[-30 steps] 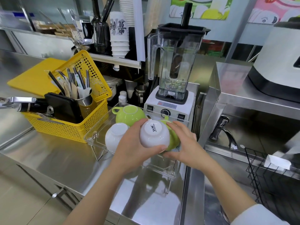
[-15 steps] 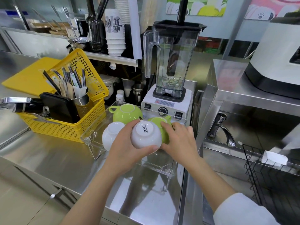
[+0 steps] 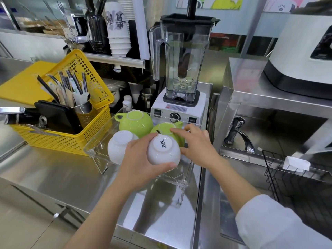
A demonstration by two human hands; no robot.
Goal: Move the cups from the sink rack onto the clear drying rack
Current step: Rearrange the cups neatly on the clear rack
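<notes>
My left hand (image 3: 140, 159) grips an upside-down white cup (image 3: 162, 150) just above the front right part of the clear drying rack (image 3: 95, 149). My right hand (image 3: 195, 144) rests its fingers on an inverted green cup (image 3: 166, 129) at the rack's back right. Another green cup (image 3: 135, 122) sits inverted at the back left, and a second white cup (image 3: 117, 146) stands inverted at the front left. The black wire sink rack (image 3: 294, 182) is at the right, over the sink.
A yellow basket (image 3: 66, 139) with utensils stands left of the clear rack. A blender (image 3: 179, 78) stands right behind it. A tap (image 3: 239, 133) and a steel ledge lie to the right. Bare steel counter spreads in front.
Both hands and the white cup have dropped slightly toward the clear rack. My right hand now reaches further back over the green cup.
</notes>
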